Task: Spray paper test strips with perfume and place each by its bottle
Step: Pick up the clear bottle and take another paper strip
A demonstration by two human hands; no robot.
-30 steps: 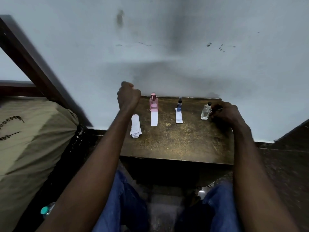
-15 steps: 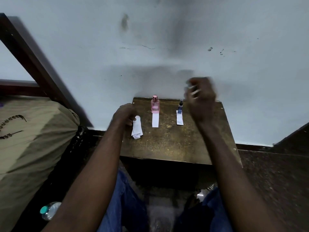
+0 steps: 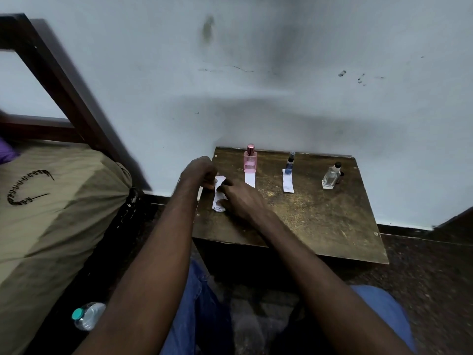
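Note:
Three perfume bottles stand along the back of a small wooden table [image 3: 320,226]: a pink bottle [image 3: 250,160], a slim blue bottle [image 3: 289,163] and a clear bottle [image 3: 331,176]. A white strip [image 3: 250,180] lies before the pink bottle and another strip [image 3: 288,185] before the blue one. No strip lies by the clear bottle. A stack of white paper strips [image 3: 218,204] sits at the table's left edge. My left hand [image 3: 199,172] curls over the stack's far end. My right hand [image 3: 239,197] reaches across, fingertips on the stack; a pinch is not visible.
The table stands against a pale wall [image 3: 281,85]. A tan bag [image 3: 51,201] and a dark wooden frame [image 3: 58,80] are to the left. A plastic water bottle with a teal cap [image 3: 88,316] lies on the floor. My knees in blue jeans [image 3: 199,303] are below the table.
My right hand left the clear bottle, swung up and left across the table, and came down on the stack. My left hand dropped from a raised fist onto the stack's far end.

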